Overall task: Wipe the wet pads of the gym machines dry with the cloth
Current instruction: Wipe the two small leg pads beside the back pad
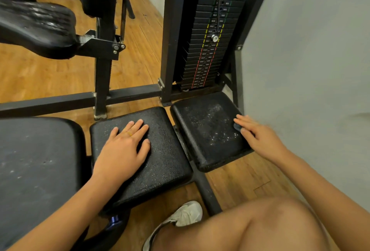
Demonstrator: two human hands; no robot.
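Key relation: the right pad point(204, 130) lies just left of the right hand point(260, 138), which sits at its right edge; a wipe would run leftward across it.
Long axis: the right pad runs near to far, its far end beside the weight stack point(208, 40).
Nearer hand: the right hand; the left hand point(124, 148) is on the left pad point(166, 156), across the gap.
Left grip: open flat, palm down, holding nothing.
Right grip: fingers reach over the pad edge, blurred; whether they hold anything I cannot tell.
Cloth: not plainly seen; a small dark patch point(237, 127) under the right fingertips may be it.
Right pad surface: black, pebbled, with bright droplets over the middle and right; judged still wet.
Left pad surface: black, pebbled, with a fine sheen; wetness uncertain.
Other pads: the seat point(36, 160) at near left shows scattered drops; a far-left pad point(36, 24) glistens.
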